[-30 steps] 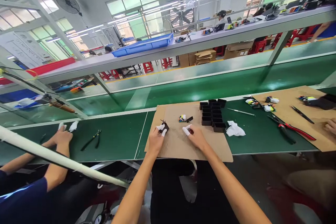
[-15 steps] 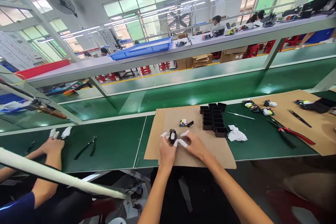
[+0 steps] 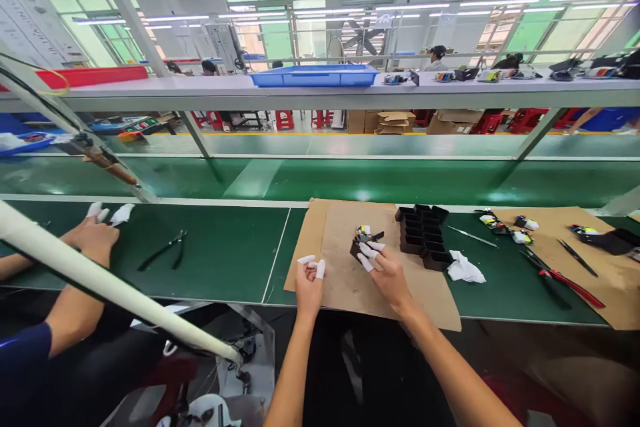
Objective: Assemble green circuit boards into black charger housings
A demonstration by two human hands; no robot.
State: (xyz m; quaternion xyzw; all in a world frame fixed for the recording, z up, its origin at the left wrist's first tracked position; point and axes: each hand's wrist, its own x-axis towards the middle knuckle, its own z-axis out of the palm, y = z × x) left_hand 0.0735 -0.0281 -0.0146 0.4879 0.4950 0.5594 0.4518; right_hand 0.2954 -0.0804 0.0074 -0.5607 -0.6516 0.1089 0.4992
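Observation:
My right hand [image 3: 390,273], with white finger cots, grips a small black plastic housing [image 3: 355,250] between thumb and fingers, over the cardboard sheet [image 3: 340,287]. Just behind it lies a small circuit board [image 3: 364,230] with yellow and white parts and a black piece at its side; the fingers partly hide where the two meet. To the left, my left hand [image 3: 310,283] holds nothing, its capped fingers loosely curled and apart above the cardboard. Right of my right hand stand several open black plastic cases [image 3: 420,233] in rows.
A crumpled white tissue [image 3: 466,268], tweezers [image 3: 473,237] and red-handled pliers [image 3: 570,280] lie to the right. More circuit boards [image 3: 523,237] rest there. On the left are dark-handled pliers [image 3: 163,250], a co-worker's hands [image 3: 95,233] and a pale slanting pole [image 3: 115,290].
My right hand has taken the black housing from between both hands and carried it right and away, beside the circuit board. My left hand has let go. The head view has levelled.

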